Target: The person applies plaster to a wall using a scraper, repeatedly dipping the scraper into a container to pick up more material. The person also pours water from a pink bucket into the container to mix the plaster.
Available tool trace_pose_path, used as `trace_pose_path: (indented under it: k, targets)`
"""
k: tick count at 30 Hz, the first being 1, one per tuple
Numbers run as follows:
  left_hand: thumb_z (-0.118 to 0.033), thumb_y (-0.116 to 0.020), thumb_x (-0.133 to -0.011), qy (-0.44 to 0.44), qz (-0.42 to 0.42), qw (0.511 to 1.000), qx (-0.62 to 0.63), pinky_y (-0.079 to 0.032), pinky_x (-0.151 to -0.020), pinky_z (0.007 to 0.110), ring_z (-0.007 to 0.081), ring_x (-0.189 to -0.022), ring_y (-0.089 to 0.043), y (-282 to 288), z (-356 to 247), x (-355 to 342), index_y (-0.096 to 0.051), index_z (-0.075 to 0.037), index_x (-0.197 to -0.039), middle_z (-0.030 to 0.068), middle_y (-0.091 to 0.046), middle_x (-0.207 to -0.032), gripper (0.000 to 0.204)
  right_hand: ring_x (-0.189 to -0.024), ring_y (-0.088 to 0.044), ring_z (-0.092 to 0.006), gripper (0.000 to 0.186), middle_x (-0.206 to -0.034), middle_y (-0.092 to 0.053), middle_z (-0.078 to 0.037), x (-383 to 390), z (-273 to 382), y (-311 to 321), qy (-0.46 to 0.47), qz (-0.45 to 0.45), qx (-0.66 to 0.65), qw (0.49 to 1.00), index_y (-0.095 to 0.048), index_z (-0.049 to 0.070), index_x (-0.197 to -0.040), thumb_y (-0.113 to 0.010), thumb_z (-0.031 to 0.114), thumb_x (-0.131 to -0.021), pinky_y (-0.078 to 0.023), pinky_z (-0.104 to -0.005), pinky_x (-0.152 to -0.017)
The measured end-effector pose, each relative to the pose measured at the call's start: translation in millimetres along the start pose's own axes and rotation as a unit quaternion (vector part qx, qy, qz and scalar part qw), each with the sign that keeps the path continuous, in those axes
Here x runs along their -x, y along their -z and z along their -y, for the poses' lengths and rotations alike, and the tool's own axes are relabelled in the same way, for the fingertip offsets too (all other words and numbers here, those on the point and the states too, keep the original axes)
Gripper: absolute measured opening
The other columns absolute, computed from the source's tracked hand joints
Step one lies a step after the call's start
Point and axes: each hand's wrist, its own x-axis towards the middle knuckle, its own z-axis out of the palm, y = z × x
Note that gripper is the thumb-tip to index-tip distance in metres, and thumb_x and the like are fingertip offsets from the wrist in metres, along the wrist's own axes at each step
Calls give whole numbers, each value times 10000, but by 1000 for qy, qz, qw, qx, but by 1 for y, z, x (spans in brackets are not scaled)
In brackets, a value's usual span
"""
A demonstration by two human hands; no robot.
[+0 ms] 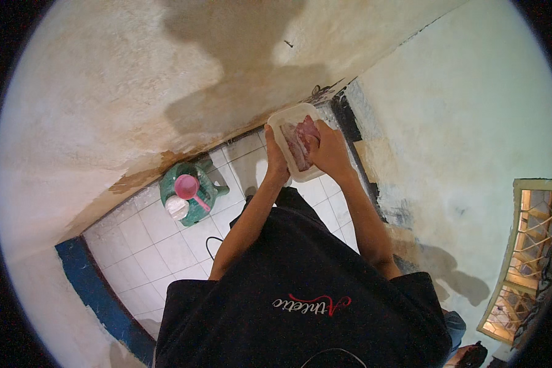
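Task thing: off-white, round-cornered rectangular plastic tray (299, 176), held up over floor, at approx 12–1 o'clock of view, between both hands. Clock dirs below are from tray ctr unless noted.

In tray: dark-pink, flat slab of what looks like raw meat (306, 127), at 1 o'clock; paler greyish-pink strip, similar stuff (293, 147), runs approx 10 to 5, just beside slab.

L hand (277, 161) at 8 o'clock, clamped on tray's side wall, thumb up by the rim; fingers underneath hidden. R hand (333, 153) at 3–4 o'clock, reaching over the rim, closed on slab w/ thumb on its face. Can't tell if R fingers also bear on tray wall. Hands apart from each other, tray btwn.

Further out: green plastic stool (193, 217) at 8, well apart. On it: pink round plastic dipper (187, 185), handle to its own 4–5; white rounded item (176, 208) at dipper's 7, kind unclear.

Below: white square-tile floor (178, 253). Black tee w/ white/red print (300, 264) at 6. Stained cream wall (104, 92) at 10, pale-green wall (466, 110) at 2–3, yellowish-framed lattice window (502, 288) at 4.
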Motion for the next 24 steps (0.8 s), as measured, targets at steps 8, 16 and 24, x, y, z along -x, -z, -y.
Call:
trace_pose_path:
  k: [8,16,24]
  targets:
    - [-736,-249,-896,-16,6,1000,-9,-465,-960,396,268,-1113,-558,-11,-7,3,-419,-57,-1344,131,-553,-1230,831,-651,-668,-376,309,-707,-646,-213,10,33,17,110,-58,38,991,-562,-15,-1084,-635,139,-826,-536,-430,-563]
    - [-692,-280,-919,-19,-24,999,-9,-370,-1055,416,302,-1236,-476,-12,-10,10,-388,-73,-1390,130,-514,-1324,786,-652,-625,-453,248,-681,-612,-272,2,19,5,15,8,20,1000,-559,-25,-1023,-596,75,-799,-504,-499,-618]
    - [-691,-294,-917,-36,-27,999,-20,-359,-1069,421,307,-1256,-460,-10,-11,12,-388,-68,-1386,131,-483,-1362,785,-696,-667,-396,377,-748,-653,-219,8,37,-6,-1,71,64,995,-529,35,-1149,-620,173,-811,-531,-482,-623]
